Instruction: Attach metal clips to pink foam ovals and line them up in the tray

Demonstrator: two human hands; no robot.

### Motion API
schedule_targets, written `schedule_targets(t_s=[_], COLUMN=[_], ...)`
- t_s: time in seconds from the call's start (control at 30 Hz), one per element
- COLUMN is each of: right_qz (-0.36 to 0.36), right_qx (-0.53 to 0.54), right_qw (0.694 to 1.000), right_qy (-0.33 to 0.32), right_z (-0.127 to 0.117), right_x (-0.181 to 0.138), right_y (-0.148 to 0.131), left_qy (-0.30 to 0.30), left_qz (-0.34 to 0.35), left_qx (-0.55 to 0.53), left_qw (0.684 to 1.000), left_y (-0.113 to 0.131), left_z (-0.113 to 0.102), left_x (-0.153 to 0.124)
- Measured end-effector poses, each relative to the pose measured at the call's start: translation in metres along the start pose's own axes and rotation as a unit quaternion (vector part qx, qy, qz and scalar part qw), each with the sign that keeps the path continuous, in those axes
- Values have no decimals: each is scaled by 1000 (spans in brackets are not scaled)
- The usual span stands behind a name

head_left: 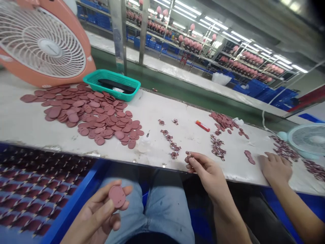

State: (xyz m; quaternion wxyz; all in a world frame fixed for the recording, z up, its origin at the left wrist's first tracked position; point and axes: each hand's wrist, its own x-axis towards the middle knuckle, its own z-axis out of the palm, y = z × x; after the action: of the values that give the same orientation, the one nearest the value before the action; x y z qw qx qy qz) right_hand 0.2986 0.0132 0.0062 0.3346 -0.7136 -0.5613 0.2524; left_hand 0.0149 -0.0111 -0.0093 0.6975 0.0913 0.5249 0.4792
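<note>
Head view: the left hand (98, 213) is pinching a reddish disc (116, 196) short of the bench's (157, 103) near edge; the right hand (212, 174) is gripping a small part (188, 156) there. Reddish rows are filling the crate (76, 203), but a big heap (101, 117) is covering the bench's left, suggesting much left. Bare bench is showing mid-bench; a co-worker's hand (276, 169) is limiting room rightward.

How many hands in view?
3: left hand, lower left, holding a reddish disc; right hand, right of centre, pinching a small piece; co-worker's hand, far right, on the bench.
</note>
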Motion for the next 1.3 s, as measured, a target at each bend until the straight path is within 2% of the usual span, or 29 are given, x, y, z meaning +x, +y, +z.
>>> schedule_targets(t_s=[0.1, 0.17, 0.23, 0.33, 0.47, 0.57, 1.0, 1.3], right_qz=[-18, -25, -39, -113, -196, -210, -276, -284], right_qx=[162, 290, 353, 304, 248, 228, 177, 159], right_qw=[980, 938, 907, 921, 930, 932, 927, 922], right_qy=[-112, -187, -226, -216, -187, -186, -185, -209], right_z=[19, 30, 38, 45, 52, 54, 54, 53], right_x=[-22, -36, -46, -50, -47, -45, -39, -35], right_y=[-27, -46, -64, -79, -84, -83, -88, -91], left_qy=[-41, -74, -103, -140, -180, -196, -191, -140], left_qz=[-10, -29, -53, -62, -49, -47, -74, -87], left_qx=[11, 11, 3, -8, -8, -13, -41, -29], left_qw=[999, 997, 993, 988, 982, 979, 978, 986], left_y=[5, 8, 10, 9, 2, -3, 3, 13], left_z=[9, 13, 13, 9, -1, -6, -5, 4], left_x=[-13, -20, -24, -25, -20, -16, -13, -21])
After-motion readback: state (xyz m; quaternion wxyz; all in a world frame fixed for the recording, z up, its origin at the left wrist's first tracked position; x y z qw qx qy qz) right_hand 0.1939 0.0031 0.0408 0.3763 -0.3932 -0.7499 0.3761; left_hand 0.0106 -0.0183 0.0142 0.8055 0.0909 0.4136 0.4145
